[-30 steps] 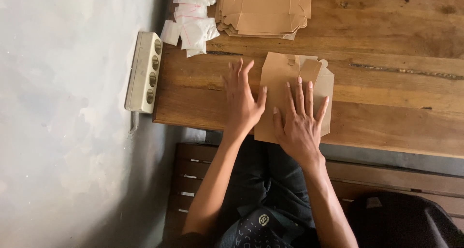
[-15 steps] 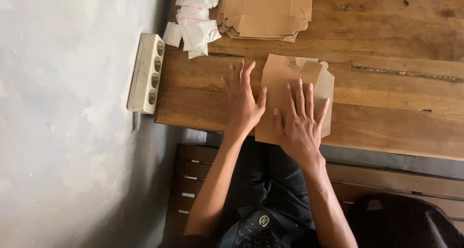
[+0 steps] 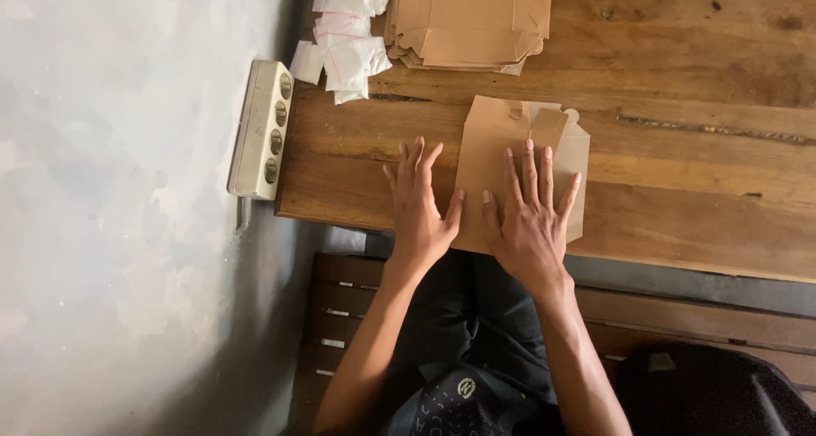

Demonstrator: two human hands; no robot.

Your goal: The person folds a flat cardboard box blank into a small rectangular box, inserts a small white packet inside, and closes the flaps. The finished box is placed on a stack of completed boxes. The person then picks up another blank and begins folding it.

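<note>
A flat brown cardboard box blank (image 3: pixel 510 138) lies on the wooden table (image 3: pixel 680 181) near its front edge. My right hand (image 3: pixel 531 215) presses flat on it with fingers spread. My left hand (image 3: pixel 421 202) rests palm down on the bare table just left of the blank, its thumb touching the cardboard's left edge. Neither hand grips anything.
A stack of more flat cardboard blanks (image 3: pixel 472 19) sits at the table's far side. Several small white plastic bags (image 3: pixel 344 28) lie left of it. A white power strip (image 3: pixel 262 130) hangs at the table's left end. A wooden bench (image 3: pixel 680 317) and a dark bag (image 3: pixel 722 393) are below.
Both hands stay flat in place on the cardboard and table; only the camera view has shifted slightly.
</note>
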